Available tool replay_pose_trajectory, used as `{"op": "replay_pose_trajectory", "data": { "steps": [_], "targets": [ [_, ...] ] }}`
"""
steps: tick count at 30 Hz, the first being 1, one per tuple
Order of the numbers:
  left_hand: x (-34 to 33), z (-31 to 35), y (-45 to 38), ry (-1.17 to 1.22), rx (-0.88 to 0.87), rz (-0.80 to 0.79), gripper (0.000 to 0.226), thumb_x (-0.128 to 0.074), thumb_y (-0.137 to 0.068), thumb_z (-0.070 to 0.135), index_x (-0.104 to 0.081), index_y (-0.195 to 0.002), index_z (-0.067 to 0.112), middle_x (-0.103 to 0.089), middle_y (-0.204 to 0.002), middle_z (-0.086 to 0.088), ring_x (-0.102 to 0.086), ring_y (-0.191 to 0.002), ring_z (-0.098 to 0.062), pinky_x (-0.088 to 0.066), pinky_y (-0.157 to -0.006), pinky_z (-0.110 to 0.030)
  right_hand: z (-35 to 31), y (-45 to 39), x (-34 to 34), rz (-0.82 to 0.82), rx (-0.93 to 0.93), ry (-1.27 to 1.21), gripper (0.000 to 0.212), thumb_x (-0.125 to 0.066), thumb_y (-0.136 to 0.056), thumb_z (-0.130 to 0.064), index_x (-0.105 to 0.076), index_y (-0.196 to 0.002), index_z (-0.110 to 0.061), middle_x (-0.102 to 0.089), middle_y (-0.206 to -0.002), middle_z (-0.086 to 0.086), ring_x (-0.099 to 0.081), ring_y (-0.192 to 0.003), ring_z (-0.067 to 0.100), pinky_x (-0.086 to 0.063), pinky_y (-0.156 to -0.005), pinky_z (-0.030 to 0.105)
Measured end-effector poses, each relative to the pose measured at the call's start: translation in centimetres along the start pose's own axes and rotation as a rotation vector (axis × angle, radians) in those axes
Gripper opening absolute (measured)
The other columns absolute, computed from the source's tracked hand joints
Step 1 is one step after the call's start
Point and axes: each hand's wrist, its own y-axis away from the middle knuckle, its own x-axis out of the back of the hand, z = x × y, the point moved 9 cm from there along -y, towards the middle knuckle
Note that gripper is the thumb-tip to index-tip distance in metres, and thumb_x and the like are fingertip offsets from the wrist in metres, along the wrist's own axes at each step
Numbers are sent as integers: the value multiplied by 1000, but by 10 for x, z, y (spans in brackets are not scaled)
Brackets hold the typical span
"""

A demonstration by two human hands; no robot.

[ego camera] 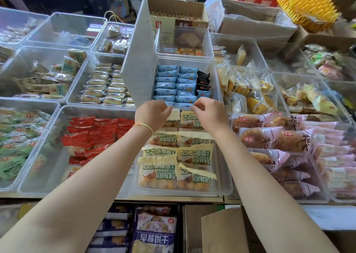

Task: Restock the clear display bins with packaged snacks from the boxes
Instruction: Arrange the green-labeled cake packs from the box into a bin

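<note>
2 hands reach over our clear bins. Our left hand and right hand have curled fingers at the near edge of the bin of blue snack packs; we cannot tell if they pinch anything. Yellow packs lie just below.

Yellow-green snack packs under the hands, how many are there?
8 yellow-green snack packs, in two columns of four in the front bin; the far pair partly behind the left hand and right hand. More may lie underneath.

2 bare forearms, no sleeves; thin orange-yellow string bracelet on left wrist.
</note>
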Motion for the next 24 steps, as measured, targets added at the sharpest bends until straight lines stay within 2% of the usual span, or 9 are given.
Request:
{"op": "replay_pose_trajectory", "data": {
  "steps": [1,3,5,7,9,12,14,20,24],
  "targets": [
    [-7,-3,-3,-16,11,-54,19,-58,-93,36,-69,-97,22,-70,-96,2,-65,-84,-18,-55,-70,-31,3,-4,1,19,-8,11,17,-67,-94,-31,-71,-101,-16,-71,-94,0,-66,-88,20,-57,-76,38],
    [-36,-8,-12,-128,5,-293,46,-64,-88,26,-55,-133,26,-58,-131,1,-58,-114,-21,-54,-90,-38,9,-13,-11,-68,-42,88,29,-70,-91,-36,-66,-115,-21,-67,-112,2,-62,-104,24,-54,-87,42],
    [-53,-10,-18,-245,-17,-439,65,-67,-84,22,-41,-144,29,-49,-142,0,-53,-122,-23,-54,-92,-40,20,-19,-29,-243,-97,189,44,-74,-88,-40,-60,-128,-26,-60,-129,2,-55,-120,26,-47,-101,46],
    [-63,-9,-24,-346,-60,-482,70,-69,-81,23,-39,-143,32,-50,-138,1,-55,-116,-23,-56,-86,-39,29,-20,-41,-336,-124,234,38,-73,-90,-35,-61,-126,-27,-62,-131,0,-56,-122,24,-43,-106,46],
    [-68,-8,-24,-436,-106,-487,64,-67,-83,23,-42,-141,32,-54,-131,2,-58,-108,-21,-54,-78,-36,35,-21,-46,-334,-118,230,27,-67,-93,-24,-66,-120,-28,-65,-126,0,-58,-119,23,-42,-106,46],
    [-58,-5,-28,-426,-105,-336,31,-47,-96,16,-56,-124,28,-64,-112,2,-63,-92,-22,-55,-69,-36,39,-19,-46,-281,-111,204,29,-56,-96,-13,-68,-121,-23,-67,-125,2,-59,-118,25,-41,-106,47],
    [-50,-6,-31,-419,-75,-252,26,-39,-99,10,-59,-111,22,-63,-95,1,-63,-81,-24,-56,-68,-37,42,-21,-47,-252,-108,180,28,-53,-98,-14,-69,-121,-21,-67,-125,3,-59,-117,26,-42,-105,47],
    [-56,-9,-36,-362,-82,-339,17,-36,-100,10,-47,-91,19,-56,-88,-1,-55,-80,-25,-46,-64,-35,43,-32,-45,-181,-150,97,30,-48,-99,-9,-71,-116,-18,-69,-120,6,-62,-108,28,-50,-85,36],
    [-62,-8,-39,-344,-70,-406,18,-34,-100,10,-45,-89,19,-45,-76,1,-48,-76,-24,-36,-60,-31,46,-32,-45,-179,-187,84,29,-45,-101,-9,-72,-111,-15,-68,-110,7,-62,-102,29,-40,-73,30]
  ]
}}
